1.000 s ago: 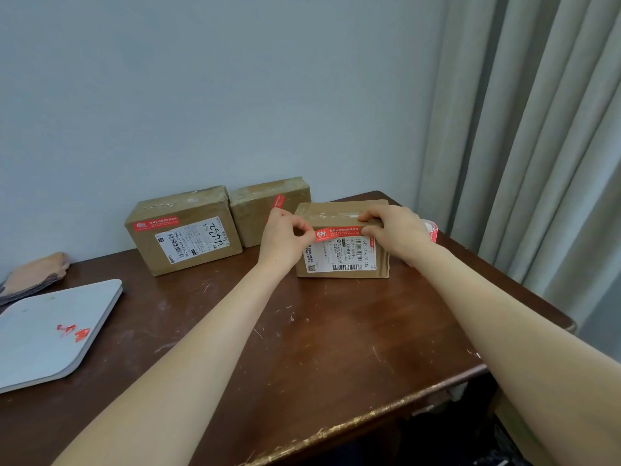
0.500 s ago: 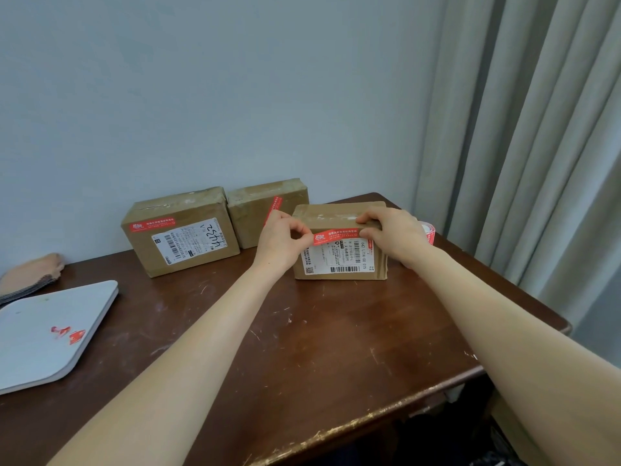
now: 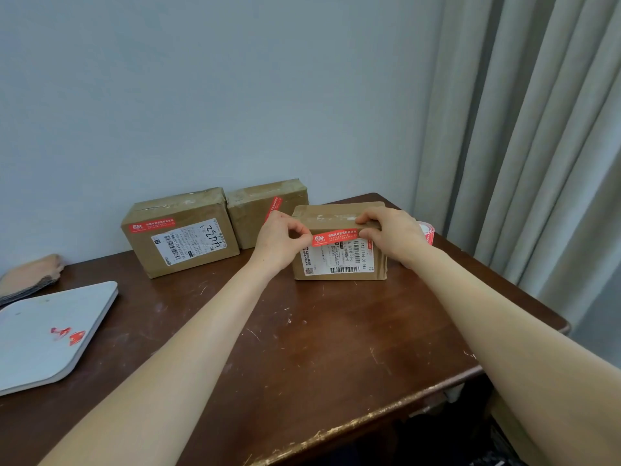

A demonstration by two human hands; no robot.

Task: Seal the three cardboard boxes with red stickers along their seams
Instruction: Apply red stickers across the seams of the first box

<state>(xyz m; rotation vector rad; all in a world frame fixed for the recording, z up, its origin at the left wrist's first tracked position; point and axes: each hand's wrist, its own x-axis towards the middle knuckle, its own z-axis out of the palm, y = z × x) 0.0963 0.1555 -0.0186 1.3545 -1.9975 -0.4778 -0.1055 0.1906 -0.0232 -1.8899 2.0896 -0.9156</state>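
Note:
Three brown cardboard boxes stand on the wooden table. The left box (image 3: 181, 237) carries a red sticker on its front, and the middle box (image 3: 255, 213) behind it has one down its side. On the front of the right box (image 3: 339, 260) a red sticker (image 3: 334, 237) lies across the upper edge, above a white shipping label. My left hand (image 3: 280, 242) pinches the sticker's left end. My right hand (image 3: 391, 235) grips its right end, fingers over the box's top edge.
A roll of red stickers (image 3: 426, 232) peeks out behind my right hand. A white board (image 3: 40, 334) with red scraps lies at the left, a tan object (image 3: 28, 275) behind it. The table's front edge (image 3: 353, 425) is worn. Grey curtains (image 3: 524, 129) hang at the right.
Both hands stay at the ends of the sticker on the right box. The sticker has settled slightly lower and flatter against the box front. The view shifted a little.

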